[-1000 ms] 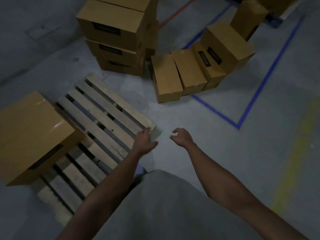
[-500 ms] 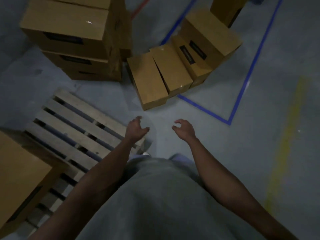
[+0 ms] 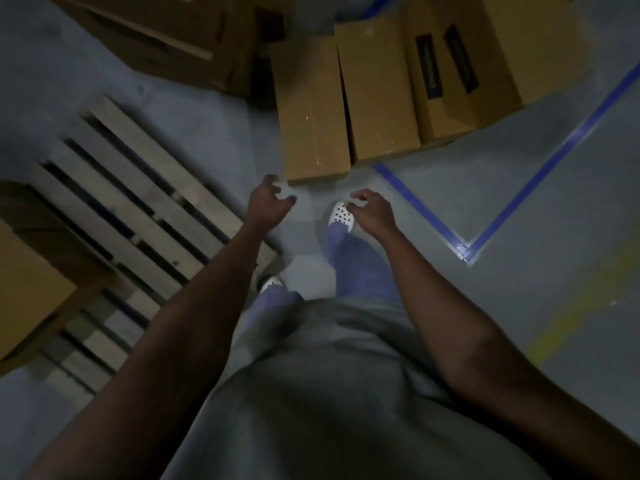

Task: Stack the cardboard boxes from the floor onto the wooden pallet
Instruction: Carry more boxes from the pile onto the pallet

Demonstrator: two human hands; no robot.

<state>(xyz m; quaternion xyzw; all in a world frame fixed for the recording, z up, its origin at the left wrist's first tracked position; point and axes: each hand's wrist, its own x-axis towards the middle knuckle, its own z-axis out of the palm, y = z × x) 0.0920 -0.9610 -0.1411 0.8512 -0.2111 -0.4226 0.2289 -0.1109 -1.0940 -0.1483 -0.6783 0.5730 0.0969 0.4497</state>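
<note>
A row of cardboard boxes lies on the floor ahead; the nearest box (image 3: 313, 112) ends just beyond my hands, with a second box (image 3: 379, 88) beside it. My left hand (image 3: 270, 202) hovers near that box's front left corner, fingers loosely curled, holding nothing. My right hand (image 3: 372, 209) hangs level with it to the right, also empty with relaxed curled fingers. The wooden pallet (image 3: 145, 202) lies on the floor at my left, and one cardboard box (image 3: 31, 282) sits on its near left part.
A stack of boxes (image 3: 166, 32) stands at the back left. More boxes with dark labels (image 3: 460, 64) lean at the back right. Blue tape (image 3: 519, 188) marks a corner on the grey floor; a yellow stripe (image 3: 571, 317) runs at right. My white shoes (image 3: 341, 213) step forward.
I have stepped closer to the floor boxes, which now fill the upper view. Both hands stay empty and have come near the nearest box's front edge. The pallet has slid left.
</note>
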